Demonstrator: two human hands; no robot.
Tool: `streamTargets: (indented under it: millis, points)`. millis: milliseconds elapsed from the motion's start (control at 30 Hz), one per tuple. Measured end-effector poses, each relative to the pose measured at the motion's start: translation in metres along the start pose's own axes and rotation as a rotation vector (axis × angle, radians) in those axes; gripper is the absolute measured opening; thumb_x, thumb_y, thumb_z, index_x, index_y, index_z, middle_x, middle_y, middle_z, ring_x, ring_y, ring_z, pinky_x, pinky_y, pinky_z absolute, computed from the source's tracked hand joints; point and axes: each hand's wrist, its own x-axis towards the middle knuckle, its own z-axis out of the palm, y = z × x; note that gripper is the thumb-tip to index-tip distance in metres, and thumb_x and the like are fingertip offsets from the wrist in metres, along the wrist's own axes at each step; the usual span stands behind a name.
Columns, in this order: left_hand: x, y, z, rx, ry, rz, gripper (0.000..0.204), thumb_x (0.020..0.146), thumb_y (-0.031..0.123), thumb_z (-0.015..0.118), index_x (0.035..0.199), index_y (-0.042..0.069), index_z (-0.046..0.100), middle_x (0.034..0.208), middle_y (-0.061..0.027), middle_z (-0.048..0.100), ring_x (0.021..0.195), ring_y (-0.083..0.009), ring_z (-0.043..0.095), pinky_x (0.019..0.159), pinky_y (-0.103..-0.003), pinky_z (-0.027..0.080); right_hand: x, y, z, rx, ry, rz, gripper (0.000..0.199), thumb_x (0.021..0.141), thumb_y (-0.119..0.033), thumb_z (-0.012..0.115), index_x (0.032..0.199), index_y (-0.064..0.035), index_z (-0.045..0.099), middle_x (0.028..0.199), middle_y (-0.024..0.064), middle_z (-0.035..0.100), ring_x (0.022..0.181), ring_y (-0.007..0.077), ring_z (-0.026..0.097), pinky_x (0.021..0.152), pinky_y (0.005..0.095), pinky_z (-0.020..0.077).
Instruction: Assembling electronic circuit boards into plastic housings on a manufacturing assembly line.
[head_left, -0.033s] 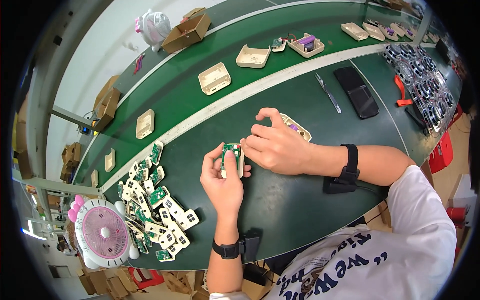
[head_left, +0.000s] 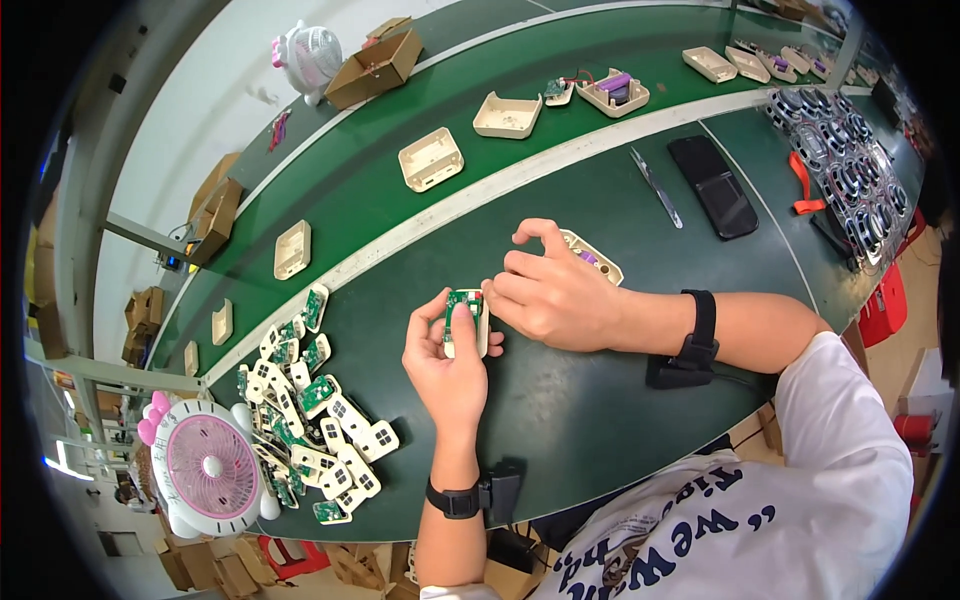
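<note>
My left hand (head_left: pixel 450 365) holds a small cream housing with a green circuit board (head_left: pixel 465 312) in it, upright over the dark green table (head_left: pixel 600 420). My right hand (head_left: pixel 560 295) comes in from the right, and its thumb and fingertips pinch the right edge of that same part. Just behind my right hand, another cream housing with a purple piece inside (head_left: pixel 595 260) lies on the table. Both wrists wear black bands.
A pile of green boards and cream button covers (head_left: pixel 310 400) lies left of my hands, beside a pink and white fan (head_left: pixel 205 468). A black phone (head_left: pixel 712 186), tweezers (head_left: pixel 655 185) and a tray of round black parts (head_left: pixel 845 170) lie at the right. Cream housings (head_left: pixel 430 158) sit on the belt.
</note>
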Motion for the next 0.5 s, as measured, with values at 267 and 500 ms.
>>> streamTargets:
  millis: [267, 500]
  points:
    - [0.002, -0.007, 0.001, -0.145, -0.042, 0.083, 0.03, 0.103, 0.004, 0.056, 0.131, -0.005, 0.05, 0.11, -0.0182, 0.069, 0.091, -0.0215, 0.073, 0.07, -0.033, 0.065, 0.009, 0.003, -0.006, 0.665, -0.071, 0.507, 0.01, 0.089, -0.01, 0.069, 0.095, -0.0018, 0.071, 0.078, 0.0052, 0.07, 0.071, 0.0182, 0.065, 0.09, 0.0403, 0.0446]
    - [0.001, -0.012, 0.0, -0.116, -0.077, 0.121, 0.036, 0.103, 0.01, 0.059, 0.136, -0.002, 0.05, 0.113, -0.0174, 0.069, 0.09, -0.0228, 0.072, 0.07, -0.035, 0.064, 0.017, 0.011, -0.009, 1.074, -0.186, 0.912, 0.011, 0.091, -0.01, 0.071, 0.09, 0.0018, 0.07, 0.078, 0.0064, 0.072, 0.072, 0.0084, 0.067, 0.065, 0.0252, 0.0541]
